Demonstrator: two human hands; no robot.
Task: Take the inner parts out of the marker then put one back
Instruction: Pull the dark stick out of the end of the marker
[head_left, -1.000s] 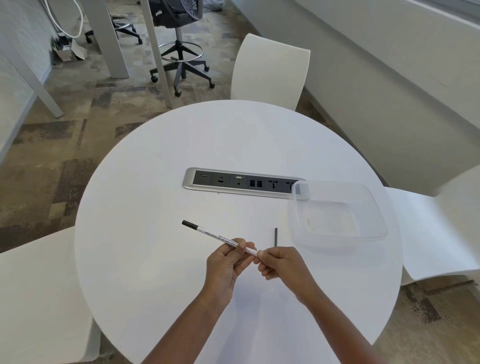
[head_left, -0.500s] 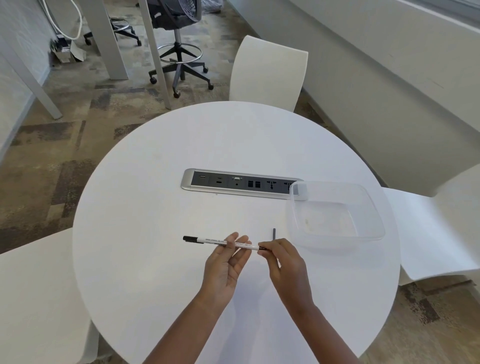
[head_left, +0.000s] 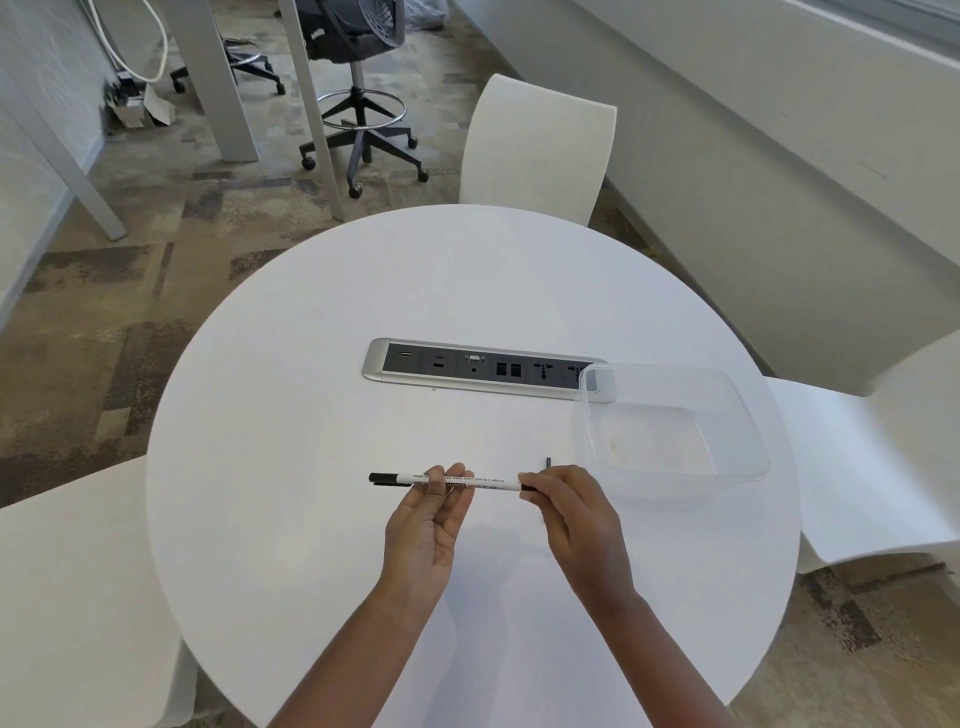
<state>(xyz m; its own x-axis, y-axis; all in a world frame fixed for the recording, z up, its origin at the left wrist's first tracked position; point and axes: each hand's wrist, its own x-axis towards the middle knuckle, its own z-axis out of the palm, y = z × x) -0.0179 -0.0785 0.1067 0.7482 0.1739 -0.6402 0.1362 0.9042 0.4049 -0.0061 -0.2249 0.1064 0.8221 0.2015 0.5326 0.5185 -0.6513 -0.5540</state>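
Right hand (head_left: 576, 514) pinching the dark right end of the marker (head_left: 493, 483), left hand (head_left: 423, 525) gripping mid-barrel at the fingertips; the marker is a slim white printed barrel with a black cap (head_left: 384, 477) at its far left, held just above the table (head_left: 311, 415). Compared with a second ago it lies level rather than tilted up to the left, and the hands are farther apart. A thin dark rod (head_left: 548, 461) lying just beyond the right hand is mostly hidden by its knuckles, and the barrel print is unreadable.
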